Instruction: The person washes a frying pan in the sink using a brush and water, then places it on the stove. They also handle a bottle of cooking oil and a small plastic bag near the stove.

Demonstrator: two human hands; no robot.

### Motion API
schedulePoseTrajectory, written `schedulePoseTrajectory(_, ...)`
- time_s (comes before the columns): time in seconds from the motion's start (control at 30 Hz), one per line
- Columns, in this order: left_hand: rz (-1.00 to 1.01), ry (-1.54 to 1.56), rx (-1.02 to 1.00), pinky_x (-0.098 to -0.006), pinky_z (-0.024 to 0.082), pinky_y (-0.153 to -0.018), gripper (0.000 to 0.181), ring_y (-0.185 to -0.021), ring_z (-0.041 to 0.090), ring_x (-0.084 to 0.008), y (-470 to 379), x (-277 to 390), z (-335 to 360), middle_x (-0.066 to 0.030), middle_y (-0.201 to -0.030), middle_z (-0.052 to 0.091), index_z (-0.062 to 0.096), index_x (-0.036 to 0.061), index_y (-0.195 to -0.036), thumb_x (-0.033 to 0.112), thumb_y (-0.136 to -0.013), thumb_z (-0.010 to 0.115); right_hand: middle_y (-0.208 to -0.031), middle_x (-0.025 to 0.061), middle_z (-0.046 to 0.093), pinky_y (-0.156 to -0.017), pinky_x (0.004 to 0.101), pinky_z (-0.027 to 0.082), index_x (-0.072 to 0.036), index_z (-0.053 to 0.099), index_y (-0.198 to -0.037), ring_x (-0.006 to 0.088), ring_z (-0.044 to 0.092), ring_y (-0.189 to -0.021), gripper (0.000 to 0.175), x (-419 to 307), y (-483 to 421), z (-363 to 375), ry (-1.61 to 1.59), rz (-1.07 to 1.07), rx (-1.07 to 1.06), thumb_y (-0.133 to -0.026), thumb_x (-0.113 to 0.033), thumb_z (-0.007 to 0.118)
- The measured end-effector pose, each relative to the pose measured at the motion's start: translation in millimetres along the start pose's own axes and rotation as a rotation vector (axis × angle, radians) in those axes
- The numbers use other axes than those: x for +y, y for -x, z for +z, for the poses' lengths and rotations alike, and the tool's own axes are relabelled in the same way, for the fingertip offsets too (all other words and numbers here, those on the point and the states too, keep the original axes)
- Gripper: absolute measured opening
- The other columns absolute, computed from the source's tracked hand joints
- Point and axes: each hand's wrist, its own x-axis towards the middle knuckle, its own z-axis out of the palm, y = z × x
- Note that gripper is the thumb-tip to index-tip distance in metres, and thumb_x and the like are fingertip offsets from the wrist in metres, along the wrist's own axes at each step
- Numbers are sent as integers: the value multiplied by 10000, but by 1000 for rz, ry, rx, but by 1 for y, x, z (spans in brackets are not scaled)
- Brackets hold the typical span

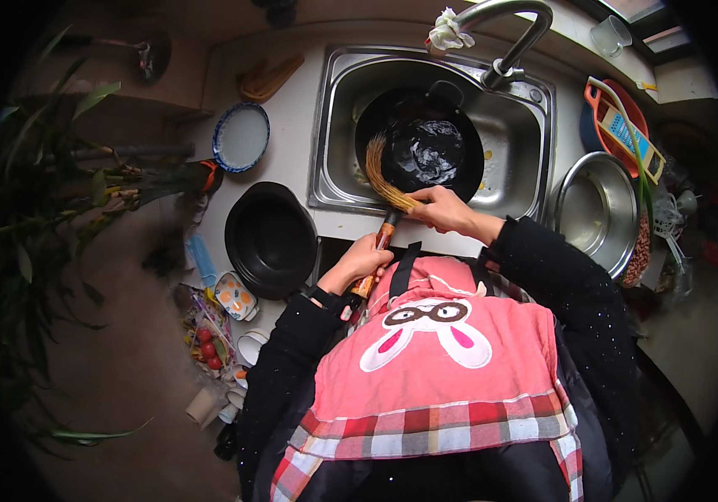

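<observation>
A black wok sits in the stainless steel sink, with shiny water in its bowl. Its orange-brown handle runs over the sink's front edge towards my body. My left hand is wrapped around that handle. My right hand grips the bound end of a straw wok brush. The bristles curve up along the left inside wall of the wok. A small loop handle stands at the wok's far side.
A curved faucet with a white cloth on its spout rises behind the sink. Left of it are a black pot and a blue-rimmed plate. On the right stand a steel basin and an orange colander with a grater.
</observation>
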Motion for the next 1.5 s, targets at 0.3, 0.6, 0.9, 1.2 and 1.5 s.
schedulePoseTrajectory(0.3,-46,4,39,-275,386,-359,92,-384,472,-121,7,2,0,-32,-515,472,439,14,-739,50,-738,524,-937,164,663,-802,376,497,-104,669,-1042,307,631,-909,327,17,15,-51,936,19,55,-752,-228,581)
schedulePoseTrajectory(0.6,-26,-133,72,-256,394,-381,159,-431,481,-101,9,5,-2,-21,-596,474,416,20,-840,52,-756,546,-717,98,653,-588,345,524,-81,679,-744,251,660,-695,127,30,-7,-115,1570,-330,659,-756,-99,554)
schedulePoseTrajectory(0.9,0,-147,62,-265,405,-373,186,-427,485,-107,5,4,-1,-23,-587,466,404,17,-861,53,-745,546,-769,163,657,-661,401,527,-49,684,-715,328,651,-746,154,-31,52,-55,1260,-353,544,-636,-157,608)
schedulePoseTrajectory(1.2,-18,-276,98,-281,425,-385,211,-442,516,-130,5,16,6,-45,-583,495,429,-21,-895,49,-740,553,-696,93,663,-538,303,499,-78,702,-943,193,612,-564,290,-109,-2,-64,578,-641,220,-688,-213,669)
schedulePoseTrajectory(1.5,15,-213,87,-276,416,-389,196,-430,506,-132,14,12,12,-49,-566,493,431,-23,-885,37,-736,543,-681,145,643,-556,343,487,25,660,-774,247,632,-602,280,61,-15,-206,300,257,654,-687,-241,649)
